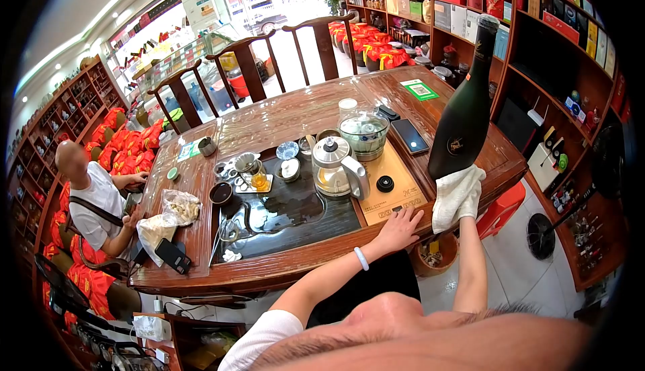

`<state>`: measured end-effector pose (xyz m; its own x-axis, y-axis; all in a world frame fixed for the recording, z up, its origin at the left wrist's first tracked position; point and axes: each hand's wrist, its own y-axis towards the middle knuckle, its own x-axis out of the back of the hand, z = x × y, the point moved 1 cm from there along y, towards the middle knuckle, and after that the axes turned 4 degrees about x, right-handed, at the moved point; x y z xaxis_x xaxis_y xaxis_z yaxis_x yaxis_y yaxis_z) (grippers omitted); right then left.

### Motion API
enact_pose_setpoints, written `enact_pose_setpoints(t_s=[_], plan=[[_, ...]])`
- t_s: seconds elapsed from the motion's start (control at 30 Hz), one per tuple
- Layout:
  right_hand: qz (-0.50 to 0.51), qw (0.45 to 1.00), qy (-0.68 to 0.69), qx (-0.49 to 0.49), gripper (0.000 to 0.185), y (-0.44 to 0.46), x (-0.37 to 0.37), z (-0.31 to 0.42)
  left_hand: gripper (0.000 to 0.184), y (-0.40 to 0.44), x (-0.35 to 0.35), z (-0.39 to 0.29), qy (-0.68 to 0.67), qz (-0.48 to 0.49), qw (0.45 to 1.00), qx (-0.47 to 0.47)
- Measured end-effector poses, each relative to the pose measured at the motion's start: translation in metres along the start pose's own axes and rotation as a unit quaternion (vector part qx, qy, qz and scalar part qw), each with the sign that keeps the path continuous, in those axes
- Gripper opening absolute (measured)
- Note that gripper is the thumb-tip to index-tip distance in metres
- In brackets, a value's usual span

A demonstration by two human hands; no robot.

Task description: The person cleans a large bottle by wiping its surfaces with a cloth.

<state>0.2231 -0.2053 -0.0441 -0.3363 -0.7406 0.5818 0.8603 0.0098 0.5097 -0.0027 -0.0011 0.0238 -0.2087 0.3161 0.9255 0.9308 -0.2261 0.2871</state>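
Observation:
A large dark green bottle (462, 119) with a gold emblem stands upright, slightly tilted in view, at the table's right end. My right hand (468, 215) grips a white cloth (451, 199) pressed against the bottle's base; the cloth hides most of its fingers. My left hand (398, 231), below a pale bracelet, lies with fingers spread on the table's front edge, beside the tea tray (302, 226). Near it are a small black knob-like lid (385, 183) and a glass kettle (332, 169) with a grey handle.
On the wooden table (269, 126) are a glass bowl (363, 136), a phone (410, 136), a dark cup (220, 193) and plastic bags (158, 230). Another person (101, 199) sits at the left. A red stool (502, 208) and a bin (435, 257) stand below the right end.

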Motion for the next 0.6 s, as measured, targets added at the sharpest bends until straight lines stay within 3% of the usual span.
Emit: enact_pose_setpoints(t_s=[0.03, 0.07, 0.2, 0.23, 0.3, 0.4, 0.6], plan=[[-0.004, 0.97, 0.222, -0.102, 0.033, 0.004, -0.003, -0.004, 0.075, 0.0, 0.0, 0.0, 0.0, 0.0, 1.0, 0.0], [-0.008, 0.881, 0.43, -0.198, 0.041, 0.006, -0.008, -0.01, 0.075, 0.0, 0.0, 0.0, 0.001, 0.0, 1.0, 0.0], [0.004, 0.862, 0.469, -0.19, 0.046, 0.008, -0.02, -0.029, 0.074, 0.0, -0.001, 0.001, 0.001, -0.003, 1.0, -0.003], [-0.014, 0.913, 0.377, -0.155, 0.038, 0.006, -0.023, -0.035, 0.074, 0.0, -0.001, 0.001, 0.001, -0.003, 1.0, -0.003], [-0.032, 0.952, 0.281, -0.118, 0.03, 0.0, -0.018, -0.032, 0.074, 0.0, -0.001, 0.001, -0.001, -0.001, 1.0, -0.003], [-0.054, 0.961, 0.271, -0.028, 0.028, -0.005, -0.008, -0.026, 0.075, 0.0, -0.001, 0.0, 0.008, 0.008, 1.0, 0.004], [-0.054, 0.963, 0.26, -0.047, 0.024, -0.002, -0.009, -0.016, 0.075, 0.0, -0.001, 0.0, 0.008, 0.008, 1.0, 0.002]])
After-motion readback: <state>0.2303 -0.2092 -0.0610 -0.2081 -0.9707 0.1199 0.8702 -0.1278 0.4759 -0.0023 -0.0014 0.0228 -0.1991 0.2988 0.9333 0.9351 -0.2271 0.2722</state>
